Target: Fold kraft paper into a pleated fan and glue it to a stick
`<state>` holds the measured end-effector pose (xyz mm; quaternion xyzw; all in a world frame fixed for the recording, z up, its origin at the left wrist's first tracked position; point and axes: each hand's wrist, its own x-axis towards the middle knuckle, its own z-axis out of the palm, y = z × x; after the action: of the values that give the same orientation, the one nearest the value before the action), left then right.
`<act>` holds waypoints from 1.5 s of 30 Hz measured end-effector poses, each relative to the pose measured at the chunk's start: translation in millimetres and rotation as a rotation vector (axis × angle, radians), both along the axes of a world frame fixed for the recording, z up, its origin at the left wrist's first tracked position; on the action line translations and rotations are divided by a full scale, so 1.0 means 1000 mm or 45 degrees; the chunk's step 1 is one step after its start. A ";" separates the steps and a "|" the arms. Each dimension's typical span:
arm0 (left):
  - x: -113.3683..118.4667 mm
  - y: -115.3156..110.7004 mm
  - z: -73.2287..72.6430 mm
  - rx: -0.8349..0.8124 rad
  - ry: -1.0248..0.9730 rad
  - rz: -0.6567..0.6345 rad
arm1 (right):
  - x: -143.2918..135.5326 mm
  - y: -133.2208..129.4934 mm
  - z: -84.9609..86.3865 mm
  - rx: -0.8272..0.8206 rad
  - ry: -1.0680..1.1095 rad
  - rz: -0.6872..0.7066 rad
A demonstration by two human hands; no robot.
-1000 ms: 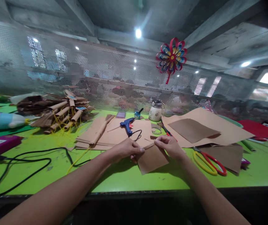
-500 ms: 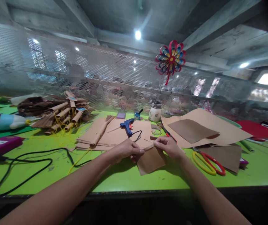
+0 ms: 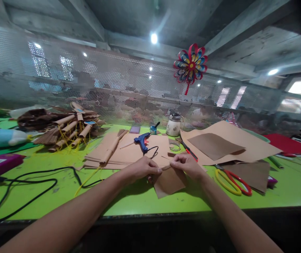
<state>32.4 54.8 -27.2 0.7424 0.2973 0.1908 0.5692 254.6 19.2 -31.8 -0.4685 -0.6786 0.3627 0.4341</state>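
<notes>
A small brown paper sheet (image 3: 169,182) has a narrow folded strip along its far edge. My left hand (image 3: 148,168) pinches the left end of that edge, and my right hand (image 3: 183,163) pinches it farther right, thumb and fingers pressed together. Just beyond my hands, a blue glue gun (image 3: 142,142) rests on stacked tan paper (image 3: 155,143). A rolled, fringed paper piece (image 3: 112,149) lies at the stack's left. Red-handled cutters (image 3: 191,151) lie beyond my right hand.
Scissors with yellow and red handles (image 3: 231,181) lie right, beside large tan paper (image 3: 255,142). A white jar (image 3: 173,125) and a blue bottle (image 3: 153,130) stand behind. Bundled paper rolls (image 3: 72,128) and a black cable (image 3: 34,172) occupy the left. A perforated screen (image 3: 129,80) stands behind.
My right hand has moved slightly left along the folded edge, closer to my left hand. The whole view has shifted slightly.
</notes>
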 end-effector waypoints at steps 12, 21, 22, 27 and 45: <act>0.005 -0.004 -0.004 0.198 0.019 0.010 | -0.011 -0.004 0.000 -0.110 -0.073 0.087; 0.004 -0.004 -0.003 0.335 0.103 -0.017 | -0.011 -0.006 0.001 -0.094 -0.071 0.080; 0.002 -0.004 -0.002 0.336 0.119 -0.034 | -0.010 -0.006 0.001 -0.088 -0.063 0.069; -0.003 -0.005 0.001 0.290 0.140 -0.056 | -0.005 -0.004 -0.001 -0.093 -0.079 0.099; 0.001 0.009 -0.007 0.123 -0.116 -0.002 | 0.000 -0.002 0.005 -0.123 0.040 -0.088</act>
<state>33.1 64.0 -34.0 0.7597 0.2612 0.2380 0.5459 254.6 17.2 -26.6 -0.5064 -0.6368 0.3871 0.4338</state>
